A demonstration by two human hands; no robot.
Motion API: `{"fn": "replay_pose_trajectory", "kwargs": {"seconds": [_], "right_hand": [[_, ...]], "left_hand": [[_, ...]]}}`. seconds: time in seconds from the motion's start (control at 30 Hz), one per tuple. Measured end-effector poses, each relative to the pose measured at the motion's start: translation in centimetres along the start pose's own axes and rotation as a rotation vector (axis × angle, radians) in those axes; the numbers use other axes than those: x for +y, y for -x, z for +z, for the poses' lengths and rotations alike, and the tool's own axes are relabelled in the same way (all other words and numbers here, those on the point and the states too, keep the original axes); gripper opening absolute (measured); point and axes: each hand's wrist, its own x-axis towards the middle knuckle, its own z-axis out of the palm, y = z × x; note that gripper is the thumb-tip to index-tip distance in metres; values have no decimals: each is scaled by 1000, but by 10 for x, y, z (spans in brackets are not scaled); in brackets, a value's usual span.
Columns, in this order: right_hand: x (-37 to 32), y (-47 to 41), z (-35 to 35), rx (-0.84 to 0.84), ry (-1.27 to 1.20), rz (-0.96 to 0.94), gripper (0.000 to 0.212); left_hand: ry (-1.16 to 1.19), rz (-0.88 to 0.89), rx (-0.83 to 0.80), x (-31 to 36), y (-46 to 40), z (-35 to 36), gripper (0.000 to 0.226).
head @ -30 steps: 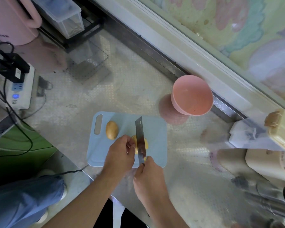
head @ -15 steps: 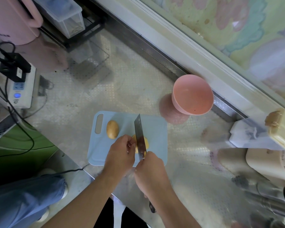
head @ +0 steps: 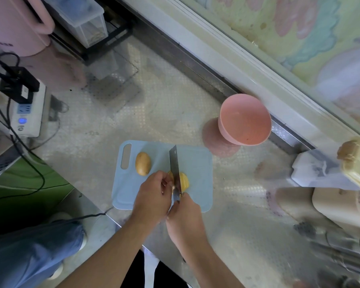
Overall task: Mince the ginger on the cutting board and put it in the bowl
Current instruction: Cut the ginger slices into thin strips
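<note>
A light blue cutting board (head: 197, 163) lies on the steel counter. One yellow-brown piece of ginger (head: 142, 163) sits near the board's handle slot. A second piece (head: 184, 180) lies under the cleaver (head: 174, 165), whose blade stands edge-down across it. My left hand (head: 153, 196) holds this piece with curled fingers just left of the blade. My right hand (head: 185, 221) grips the cleaver's handle at the board's near edge. A pink bowl (head: 245, 119) stands beyond the board's far right corner; nothing is visible inside it.
A power strip (head: 28, 110) with plugs and cables lies at the left. A pink jug (head: 15, 23) and a clear box (head: 79, 17) stand at the back left. Beige containers (head: 341, 204) and blurred utensils crowd the right. The counter edge runs close beneath my forearms.
The cleaver has shifted slightly along the ginger piece, and my right hand has moved a little on the handle. My left hand stays on the ginger.
</note>
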Motion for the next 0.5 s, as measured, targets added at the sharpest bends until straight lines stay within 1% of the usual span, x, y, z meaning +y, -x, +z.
{"fn": "replay_pose_trajectory", "kwargs": {"seconds": [0.43,0.5], "right_hand": [[11,1,3,24,-6,-64,10],[14,6,2,37,-10,-77,12]], "left_hand": [[6,-27,9,2,-3,0,14],[13,-36,15,2,-2,1,14]]}}
